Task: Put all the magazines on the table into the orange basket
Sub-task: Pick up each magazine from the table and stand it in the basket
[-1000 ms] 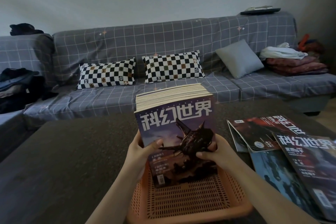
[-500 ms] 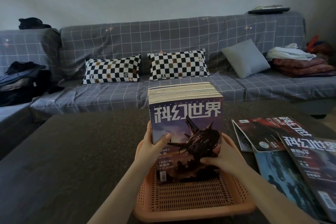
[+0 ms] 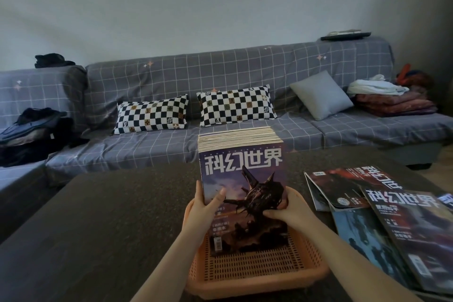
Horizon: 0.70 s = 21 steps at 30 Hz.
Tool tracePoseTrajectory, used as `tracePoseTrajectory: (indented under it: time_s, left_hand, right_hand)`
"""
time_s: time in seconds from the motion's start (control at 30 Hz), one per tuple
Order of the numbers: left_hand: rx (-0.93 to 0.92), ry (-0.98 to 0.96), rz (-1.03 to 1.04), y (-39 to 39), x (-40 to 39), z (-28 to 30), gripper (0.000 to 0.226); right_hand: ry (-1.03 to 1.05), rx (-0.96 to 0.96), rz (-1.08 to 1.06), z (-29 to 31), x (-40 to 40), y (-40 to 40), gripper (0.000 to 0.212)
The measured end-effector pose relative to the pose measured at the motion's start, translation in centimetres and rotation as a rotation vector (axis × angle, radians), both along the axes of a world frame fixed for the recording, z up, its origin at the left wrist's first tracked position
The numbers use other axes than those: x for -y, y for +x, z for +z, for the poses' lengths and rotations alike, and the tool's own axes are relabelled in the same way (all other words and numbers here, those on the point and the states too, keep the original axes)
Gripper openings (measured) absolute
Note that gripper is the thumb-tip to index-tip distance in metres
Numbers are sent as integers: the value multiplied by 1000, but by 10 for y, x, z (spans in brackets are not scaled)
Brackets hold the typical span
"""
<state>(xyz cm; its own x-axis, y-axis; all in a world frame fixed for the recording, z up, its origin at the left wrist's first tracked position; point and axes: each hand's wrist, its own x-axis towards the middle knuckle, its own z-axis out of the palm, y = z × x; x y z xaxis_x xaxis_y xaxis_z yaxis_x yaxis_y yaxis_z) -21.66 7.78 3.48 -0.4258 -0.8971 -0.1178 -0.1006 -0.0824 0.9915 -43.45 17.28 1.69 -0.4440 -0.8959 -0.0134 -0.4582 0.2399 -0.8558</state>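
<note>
Orange basket [image 3: 255,274] holding upright magazine stack [image 3: 241,186], left hand [image 3: 206,211] and right hand [image 3: 291,213] gripping its sides

A plain pale wall [image 3: 220,7] is rising behind a long grey grid-patterned sofa [image 3: 245,73]. Two black-and-white checkered pillows [image 3: 152,114] and a grey cushion [image 3: 321,94] are leaning against its back. Folded blankets [image 3: 394,103] are sitting at its right end, dark clothes [image 3: 31,130] lying at its left. Dim light is filling the room.
</note>
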Motion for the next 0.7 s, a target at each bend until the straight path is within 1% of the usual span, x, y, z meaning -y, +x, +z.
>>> tracePoseTrajectory:
  time_s: [0.07, 0.13, 0.2, 0.27, 0.33, 0.4, 0.43, 0.5, 0.6, 0.7]
  left_hand:
    - [68, -46, 24, -1, -7, 0, 103]
    - [165, -95, 73, 1, -20, 2, 95]
    - [184, -122, 167, 3, -36, 5, 89]
    - [178, -156, 309, 3, -51, 5, 81]
    - [163, -191, 448, 3, -64, 3, 62]
    - [132, -241, 504, 2, -77, 4, 33]
    - [115, -260, 484, 0, -83, 5, 23]
    - [97, -280, 392, -6, -94, 6, 13]
    - [126, -299, 225, -26, -108, 7, 7]
    - [153, -294, 105, -52, -120, 7, 5]
  right_hand:
    - [3, -6, -18, 1, -2, 2, 87]
    - [0, -28, -37, 2, -8, 6, 86]
    - [-28, -40, -62, 2, -14, 9, 82]
    - [-88, -53, -80, 2, -21, 13, 71]
    - [-140, -56, -107, 2, -31, 19, 66]
    - [-176, -34, -133, 2, -42, 24, 66]
    - [-186, -27, -141, 2, -48, 26, 66]
    - [-199, -27, -160, 2, -58, 29, 65]
    - [-199, -56, -213, 6, -74, 28, 54]
    - [-209, -10, -256, 11, -95, 21, 45]
